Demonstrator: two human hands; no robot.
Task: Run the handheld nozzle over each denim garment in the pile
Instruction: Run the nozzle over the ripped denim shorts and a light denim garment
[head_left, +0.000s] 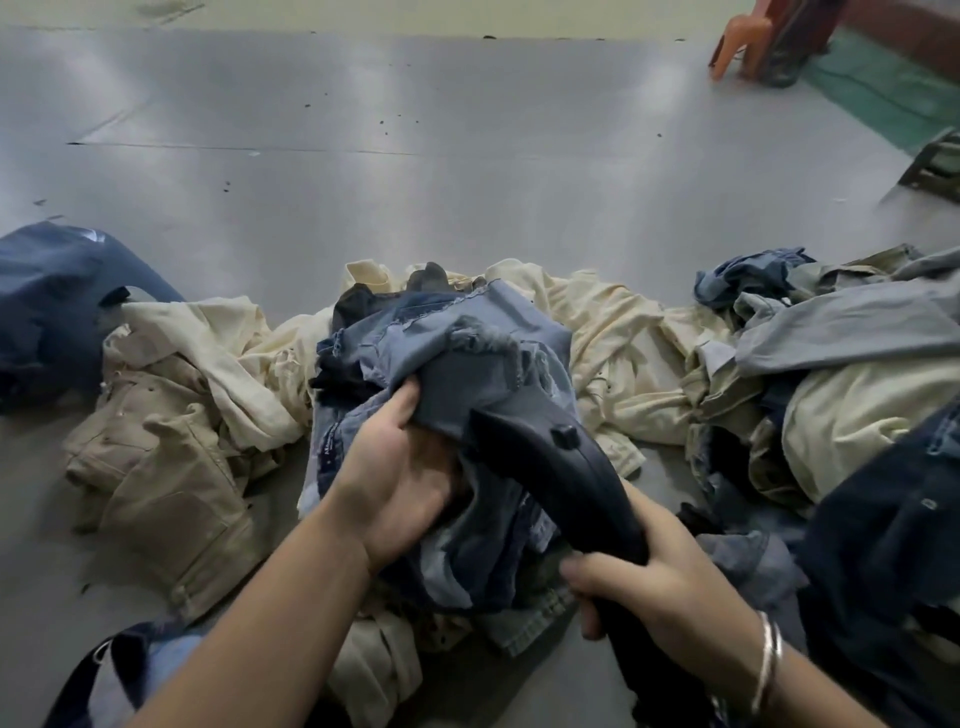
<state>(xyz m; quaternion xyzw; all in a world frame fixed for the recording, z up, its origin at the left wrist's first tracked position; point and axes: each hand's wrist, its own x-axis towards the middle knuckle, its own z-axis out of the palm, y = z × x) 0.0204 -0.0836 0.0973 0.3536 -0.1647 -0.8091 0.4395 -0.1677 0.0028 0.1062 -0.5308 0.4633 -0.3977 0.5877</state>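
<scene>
Right hand, silver bangle on the wrist, fingers wrapped tight round the handle of the black curved plastic handheld nozzle. The nozzle slopes up and away from that fist, its tip tucked under a fold of cloth, a small square button showing on its upper side. Left hand just beside it, thumb on top and fingers curled underneath, clutching a bunch of the faded light-blue frayed denim garment. That garment sits heaped at the centre of the pile, draped over the nozzle's front end and touching it.

Under and around it, crumpled cream and beige cotton trousers spread to the left and behind. To the right, a heap of grey-blue and dark indigo denim pieces, with more dark denim at the near right edge. Far left, a navy-blue cloth bundle lies apart from the beige ones.

Everything rests on a wide grey sheet-metal surface with faint seams and small dark specks. Far off at the top right, an orange plastic stool stands by a green strip of floor.
</scene>
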